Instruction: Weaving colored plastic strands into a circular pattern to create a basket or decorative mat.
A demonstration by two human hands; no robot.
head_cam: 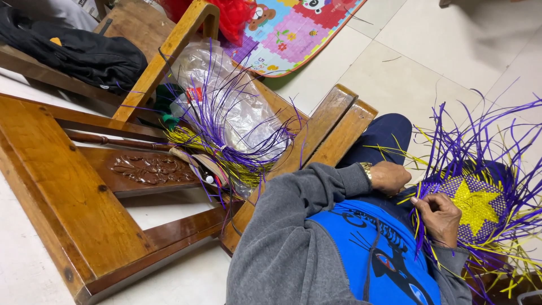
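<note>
White floor tiles lie under a wooden bench (pixel 68 192) at the left, with a strip bundle (pixel 226 141) on it. Next comes the left hand (pixel 389 177), curled; its hold is unclear. Right hand (pixel 439 217) pinches a strip at the mat (pixel 474 206) edge. It looks light and bendy. Loose strips (pixel 480 141) poke out around the grip.

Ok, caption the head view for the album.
Left hand and right hand at a purple woven piece with a yellow star, wooden chair alongside.

I count two bare hands (pixel 390 177), one round purple woven mat with a single yellow star (pixel 475 205), one loose bundle of purple and yellow strips (pixel 226 141), one gold wristwatch (pixel 367 169), and one colourful patchwork play mat (pixel 299 31).
</note>
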